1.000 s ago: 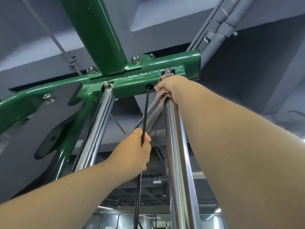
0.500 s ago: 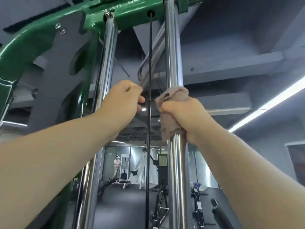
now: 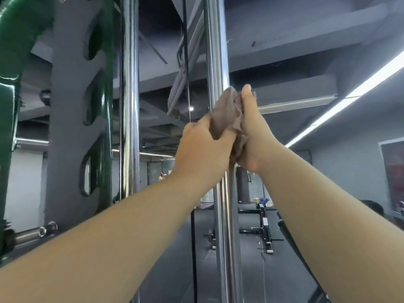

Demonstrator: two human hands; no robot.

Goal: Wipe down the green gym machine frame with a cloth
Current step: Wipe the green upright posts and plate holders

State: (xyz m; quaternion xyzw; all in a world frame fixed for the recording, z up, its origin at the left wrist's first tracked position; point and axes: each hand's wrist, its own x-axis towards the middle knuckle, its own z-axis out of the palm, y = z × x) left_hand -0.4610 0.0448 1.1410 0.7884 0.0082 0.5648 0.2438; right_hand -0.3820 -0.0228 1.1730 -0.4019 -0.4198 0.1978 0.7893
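Head view, looking forward and upward along the machine. Both bare forearms reach up to the right chrome guide rod (image 3: 218, 51), which runs vertically through the picture. A brown cloth (image 3: 226, 114) is bunched against this rod, held between the two hands. The left hand (image 3: 203, 149) grips the lower left portion of the cloth, its fingers (image 3: 223, 136) curled into the fabric. The right hand (image 3: 253, 136) presses the cloth from the right side; its thumb points straight upward beside the top edge of the cloth, and its remaining fingers lie behind the cloth and rod, so their state cannot be told. The two hands are touching or nearly so, with the cloth between them.

A thin black cable (image 3: 185, 51) hangs just left of the right rod and passes behind the left hand. A second chrome guide rod (image 3: 129, 84) stands further left. The green frame (image 3: 13, 40) occupies the left edge, well apart from the cloth, with a grey slotted plate (image 3: 70, 106) beside it. A black weight bench (image 3: 264, 221) stands on the dark floor in the background.
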